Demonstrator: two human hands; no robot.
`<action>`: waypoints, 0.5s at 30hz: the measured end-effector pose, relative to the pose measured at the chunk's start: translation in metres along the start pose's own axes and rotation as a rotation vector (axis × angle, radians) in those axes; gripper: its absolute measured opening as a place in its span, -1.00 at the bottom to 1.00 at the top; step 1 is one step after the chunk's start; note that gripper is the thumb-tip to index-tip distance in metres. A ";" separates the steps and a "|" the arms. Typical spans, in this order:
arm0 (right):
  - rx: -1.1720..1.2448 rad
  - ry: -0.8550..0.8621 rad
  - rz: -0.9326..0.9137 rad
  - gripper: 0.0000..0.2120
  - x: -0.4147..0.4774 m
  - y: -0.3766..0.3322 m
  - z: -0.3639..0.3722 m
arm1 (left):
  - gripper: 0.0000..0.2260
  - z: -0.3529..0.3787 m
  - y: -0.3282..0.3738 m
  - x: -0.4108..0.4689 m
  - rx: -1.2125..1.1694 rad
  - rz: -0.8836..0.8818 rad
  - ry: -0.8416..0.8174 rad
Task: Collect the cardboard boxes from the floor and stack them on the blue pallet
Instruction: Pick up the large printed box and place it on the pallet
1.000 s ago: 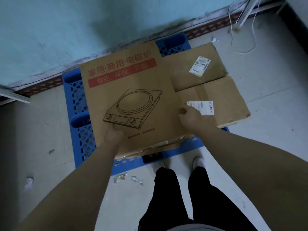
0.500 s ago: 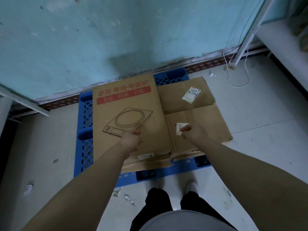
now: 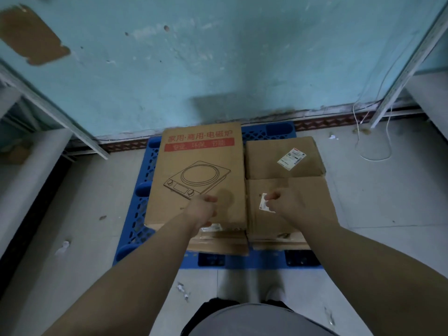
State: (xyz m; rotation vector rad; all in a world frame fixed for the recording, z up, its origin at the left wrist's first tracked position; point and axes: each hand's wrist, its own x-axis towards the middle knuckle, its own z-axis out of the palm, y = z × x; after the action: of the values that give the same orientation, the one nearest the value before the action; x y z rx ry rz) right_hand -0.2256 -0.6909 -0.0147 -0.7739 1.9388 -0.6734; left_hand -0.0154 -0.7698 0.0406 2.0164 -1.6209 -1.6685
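A printed cardboard box (image 3: 198, 175) bearing a cooktop drawing lies flat on the blue pallet (image 3: 254, 261), just left of plain labelled boxes (image 3: 283, 161), all set against the far turquoise wall (image 3: 218, 69). The person's left hand (image 3: 202, 210) and right hand (image 3: 287, 202) hover above the boxes' near ends, fingers loosely curled, gripping nothing.

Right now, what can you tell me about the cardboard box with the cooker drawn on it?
The printed box is brown cardboard, flattened, lying flat atop a stack of flattened cardboard on the blue pallet. Its face shows a black line drawing of a round-topped cooker with two knobs, red Chinese characters above and a red band beneath them. Its right edge runs beside the plain boxes. The left hand hovers over its near end, casting a shadow; contact is unclear.
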 end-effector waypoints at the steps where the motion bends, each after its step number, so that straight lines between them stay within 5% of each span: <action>1: -0.012 -0.018 -0.003 -0.86 -0.002 0.001 0.003 | -0.71 -0.001 -0.003 -0.004 -0.009 -0.004 -0.002; 15: -0.064 -0.097 -0.077 -0.84 -0.050 -0.012 0.069 | -0.71 -0.023 -0.055 -0.054 -0.105 0.001 0.046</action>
State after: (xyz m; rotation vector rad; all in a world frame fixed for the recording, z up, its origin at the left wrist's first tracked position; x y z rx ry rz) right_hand -0.1424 -0.6716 -0.0085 -0.9078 1.8574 -0.6111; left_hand 0.0458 -0.7185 0.0530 1.9885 -1.4862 -1.6572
